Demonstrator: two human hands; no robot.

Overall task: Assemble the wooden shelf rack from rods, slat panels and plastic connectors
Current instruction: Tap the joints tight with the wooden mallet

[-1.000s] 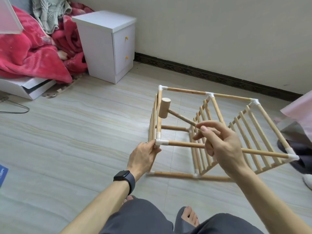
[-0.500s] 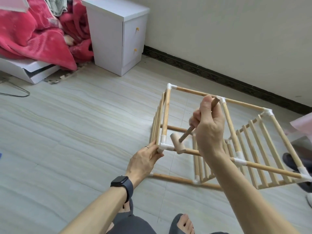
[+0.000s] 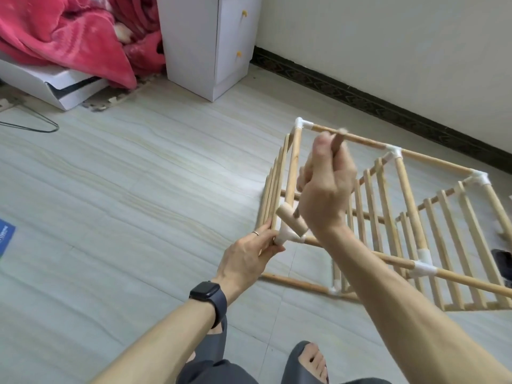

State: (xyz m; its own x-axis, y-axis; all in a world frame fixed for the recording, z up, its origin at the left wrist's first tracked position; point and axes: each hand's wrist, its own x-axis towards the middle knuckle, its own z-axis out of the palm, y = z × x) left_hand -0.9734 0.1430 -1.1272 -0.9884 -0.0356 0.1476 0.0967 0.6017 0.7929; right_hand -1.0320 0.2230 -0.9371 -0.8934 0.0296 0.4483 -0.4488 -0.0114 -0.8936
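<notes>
- Fingers of the left hand [image 3: 249, 256] pinch the near-left corner of the rack [image 3: 406, 189]. The fingertips lie along the outer side of the left panel [image 3: 273, 189], and the thumb presses the white connector [image 3: 285, 237] from below. One finger wears a ring, and a dark watch [image 3: 209, 296] sits on the wrist.
- Fingers of the right hand [image 3: 324, 195] are curled round the handle of a wooden mallet [image 3: 291, 220]. The handle's end pokes out above the thumb. The head points down, and its lower end meets the same connector.
- At the far left edge, a blue sheet [image 3: 5, 236] lies on the floor [image 3: 138, 217].
- A red blanket [image 3: 63, 37] is heaped at top left and spills over a white box [image 3: 50, 87].
- A wire hanger [image 3: 36, 124] lies just in front of the box.
- A white cabinet [image 3: 194, 45] with two yellow knobs stands beside the blanket, against the wall.
- The rack sits on the floor right of centre, near the dark baseboard [image 3: 388, 106].
- Its three slat panels stand on edge, joined by rods with white connectors at the joints.
- The far top rod [image 3: 437, 160] runs along the wall side. The near rod [image 3: 465, 282] passes behind the right forearm.
- At the bottom, a foot in a grey slipper [image 3: 297, 356] shows between the forearms.
- Something dark at the right edge is too cropped to tell.
</notes>
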